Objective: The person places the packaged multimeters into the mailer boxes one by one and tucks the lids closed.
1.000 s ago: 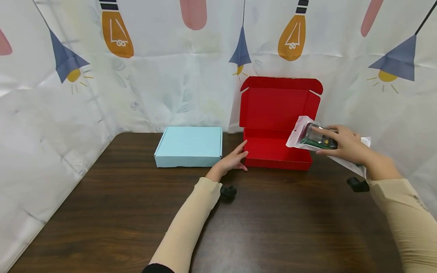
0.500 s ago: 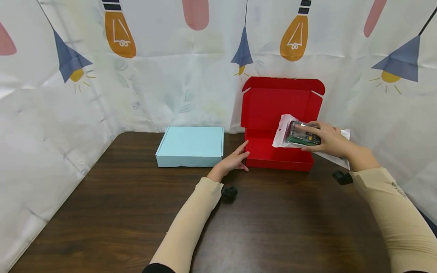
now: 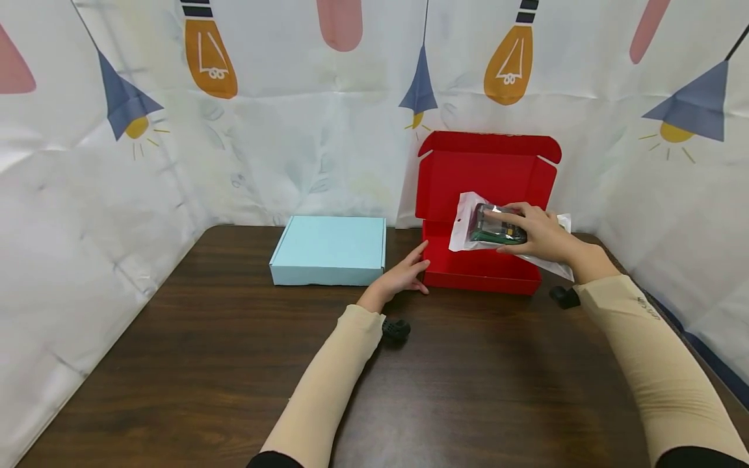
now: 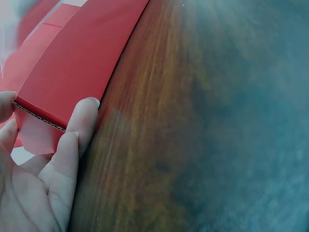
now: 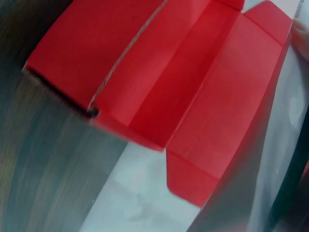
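A red cardboard box (image 3: 482, 281) stands with its lid raised at the back of the table. Spread fingers of my left hand (image 3: 399, 279) touch its front left corner; in the left wrist view, fingers (image 4: 81, 121) lie along the front wall and round the corrugated edge. Over the box, my right hand (image 3: 544, 235) grips a clear-fronted plastic pouch (image 3: 464, 221) with white edges and a hang hole. Inside it is a dark, green-edged item (image 3: 497, 229) whose kind I cannot tell. The pouch's clear film (image 5: 285, 121) fills the right side of the right wrist view.
A closed light blue box (image 3: 330, 250) sits left of the red one, close to my left hand. Behind both hangs a white curtain (image 3: 263, 149) printed with lamps and bulbs. Dark wooden tabletop (image 3: 234, 370) extends in front.
My right hand has carried the pouch leftward from the red box's right side to above its inside. My left hand stays at the box's corner.
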{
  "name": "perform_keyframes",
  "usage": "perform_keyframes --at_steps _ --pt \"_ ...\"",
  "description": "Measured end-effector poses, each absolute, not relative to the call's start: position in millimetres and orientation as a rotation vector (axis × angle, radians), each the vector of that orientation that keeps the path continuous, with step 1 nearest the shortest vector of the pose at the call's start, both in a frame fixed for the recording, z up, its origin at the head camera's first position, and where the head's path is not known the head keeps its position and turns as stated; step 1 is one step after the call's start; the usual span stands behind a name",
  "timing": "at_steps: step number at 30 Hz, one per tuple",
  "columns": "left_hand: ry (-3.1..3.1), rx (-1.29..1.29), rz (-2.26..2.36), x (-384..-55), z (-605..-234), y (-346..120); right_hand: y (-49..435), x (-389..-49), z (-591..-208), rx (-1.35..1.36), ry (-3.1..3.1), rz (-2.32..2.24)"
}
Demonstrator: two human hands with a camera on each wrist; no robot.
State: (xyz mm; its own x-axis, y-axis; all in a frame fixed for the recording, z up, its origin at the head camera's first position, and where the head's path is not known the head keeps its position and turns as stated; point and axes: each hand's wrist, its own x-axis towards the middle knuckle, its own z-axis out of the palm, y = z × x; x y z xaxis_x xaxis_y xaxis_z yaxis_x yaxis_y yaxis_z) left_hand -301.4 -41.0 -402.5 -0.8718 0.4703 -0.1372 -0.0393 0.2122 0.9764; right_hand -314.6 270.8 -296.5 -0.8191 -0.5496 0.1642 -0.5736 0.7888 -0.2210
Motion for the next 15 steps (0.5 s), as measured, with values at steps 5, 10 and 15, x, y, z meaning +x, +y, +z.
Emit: perform_keyframes --at_steps 5,10,15 --pt "2.092 0.400 1.697 -301.4 -401.8 -39.7 260.2 -320.1 -301.2 0.911 -2.927 0.407" --pt "2.090 0.397 1.706 -302.2 -402.3 -39.8 251.7 -328.4 -308.0 0.943 -2.917 0.394" --pt "2.095 0.389 1.701 -302.3 -402.2 -40.0 245.6 -336.7 -315.2 0.971 -2.907 0.356"
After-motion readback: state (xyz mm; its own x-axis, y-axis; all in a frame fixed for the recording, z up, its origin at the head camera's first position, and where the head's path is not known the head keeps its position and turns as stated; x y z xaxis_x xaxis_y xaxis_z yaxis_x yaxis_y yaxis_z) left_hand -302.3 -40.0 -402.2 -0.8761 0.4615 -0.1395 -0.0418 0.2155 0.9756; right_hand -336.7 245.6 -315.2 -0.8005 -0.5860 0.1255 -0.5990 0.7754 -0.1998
